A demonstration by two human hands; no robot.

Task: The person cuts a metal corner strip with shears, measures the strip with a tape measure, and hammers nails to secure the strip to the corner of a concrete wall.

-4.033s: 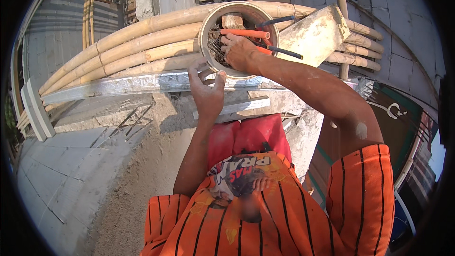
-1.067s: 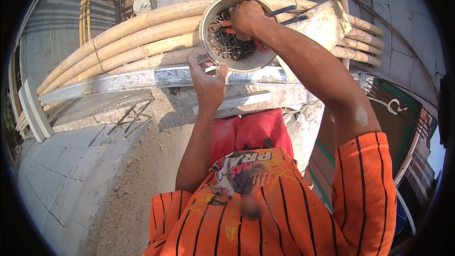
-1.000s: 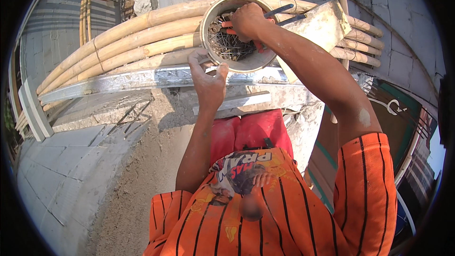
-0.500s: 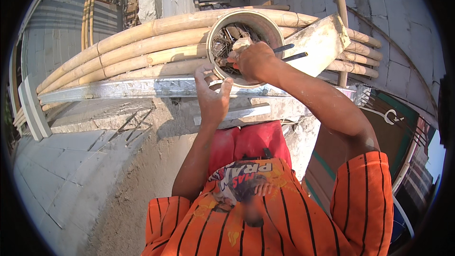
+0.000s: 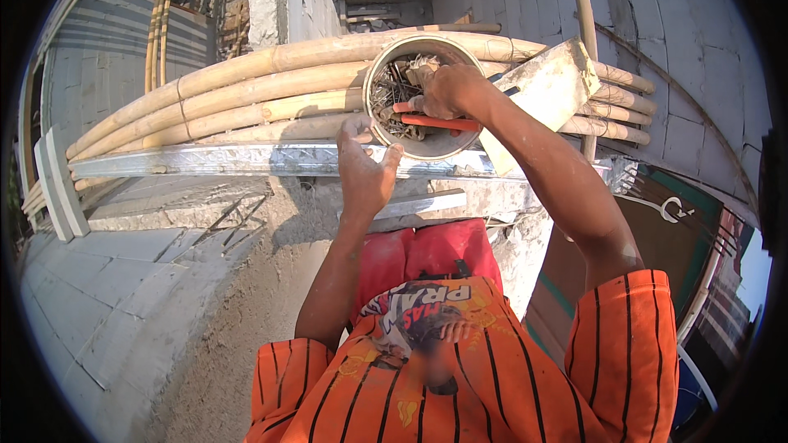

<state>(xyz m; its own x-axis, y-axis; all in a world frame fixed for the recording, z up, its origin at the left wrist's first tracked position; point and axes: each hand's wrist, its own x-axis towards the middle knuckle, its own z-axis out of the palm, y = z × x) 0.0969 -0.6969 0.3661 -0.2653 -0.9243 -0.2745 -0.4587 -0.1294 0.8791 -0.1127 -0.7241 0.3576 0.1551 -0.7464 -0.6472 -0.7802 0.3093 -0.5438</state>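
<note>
A pale round bucket (image 5: 473,66) rests on the bamboo poles, with thin nails (image 5: 390,86) and crumpled pale scraps inside. My right hand (image 5: 451,92) reaches in over its far right side, fingers bent and closed; what they grip is hidden under the hand. Beneath that hand lies a tool with two orange handles (image 5: 439,122), whose dark ends stick out past the wrist. My left hand (image 5: 367,172) is at the bucket's near left side, thumb and fingers apart and curved, the fingertips close to the wall. Whether they touch it I cannot tell.
Bamboo poles (image 5: 271,70) run across in a bundle, with a metal channel (image 5: 246,160) along their near side. Right of the bucket lies a pale board (image 5: 546,86). An upright pole (image 5: 584,8) stands behind it. Rough masonry (image 5: 213,344) drops away at the lower left.
My right hand has shifted slightly up and right inside the bucket, showing more of the orange handles. The left hand stays beside the bucket. The view has tilted a little.
</note>
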